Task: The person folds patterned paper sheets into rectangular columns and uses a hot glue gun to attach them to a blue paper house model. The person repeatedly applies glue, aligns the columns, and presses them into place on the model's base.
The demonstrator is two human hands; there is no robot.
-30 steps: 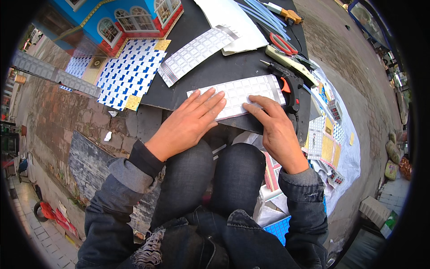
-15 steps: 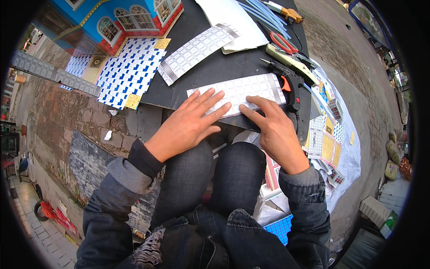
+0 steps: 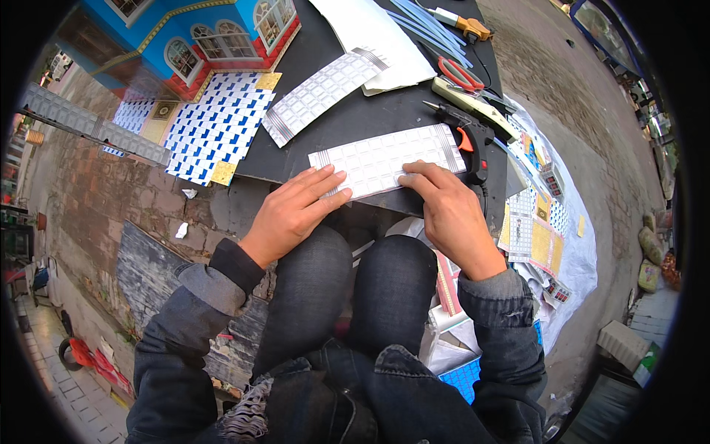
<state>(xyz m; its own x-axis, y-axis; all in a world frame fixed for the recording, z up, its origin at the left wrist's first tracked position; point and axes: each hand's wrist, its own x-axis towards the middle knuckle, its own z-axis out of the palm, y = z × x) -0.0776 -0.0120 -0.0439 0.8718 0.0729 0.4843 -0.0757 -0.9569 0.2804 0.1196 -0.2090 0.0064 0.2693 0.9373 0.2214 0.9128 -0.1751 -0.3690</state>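
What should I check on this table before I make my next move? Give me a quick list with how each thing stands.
1. Left hand touching the near left part of the white grid-patterned panel: ok.
2. Right hand on the panel's near edge, right of the left hand: ok.
3. Panel fully on the black table, no overhang: cannot tell; the hands hide parts of the near edge.
4. Space beside the panel's right end clear: not ok; the glue gun lies close by.
5. Glue gun cool: cannot tell from the picture.
6. Red-handled scissors away from both hands: ok; they lie beyond the glue gun.
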